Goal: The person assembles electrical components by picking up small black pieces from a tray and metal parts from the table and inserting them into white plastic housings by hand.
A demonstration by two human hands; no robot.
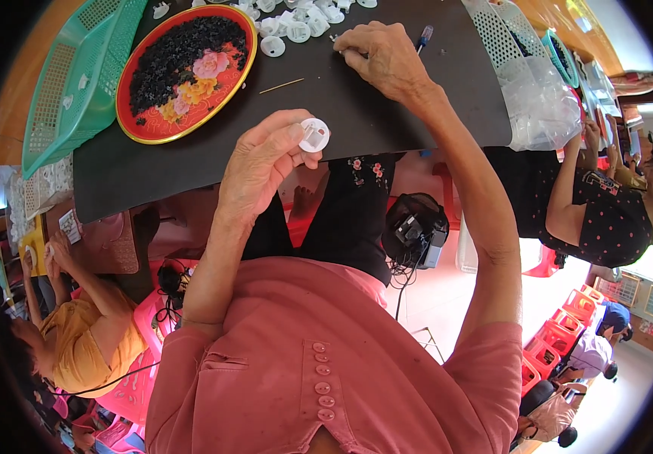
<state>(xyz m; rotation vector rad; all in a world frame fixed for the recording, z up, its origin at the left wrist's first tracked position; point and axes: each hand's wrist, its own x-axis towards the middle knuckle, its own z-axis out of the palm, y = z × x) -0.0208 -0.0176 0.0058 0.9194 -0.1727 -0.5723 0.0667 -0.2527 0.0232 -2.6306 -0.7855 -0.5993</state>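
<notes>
My left hand (pixel 262 163) holds a small white round plastic part (pixel 317 138) between thumb and fingers, just over the table's near edge. A raised block and a small slot show on the part's upper face. My right hand (pixel 387 60) is low over the dark table (pixel 356 110), fingers bent together; at its fingertips is a tiny pale bit that I cannot make out. Left of that hand lies a heap of similar white parts (pixel 298 30). A thin wooden stick (pixel 282 86) rests between my hands. Just beyond the right hand is a screwdriver (pixel 424 38).
A red, gold-rimmed tray (pixel 161 136) with many small black pieces stands on the left, beside a green plastic basket (pixel 77 113). At the right are a pale perforated basket (pixel 485 34) and a clear plastic bag (pixel 542 106). Other people sit on both sides.
</notes>
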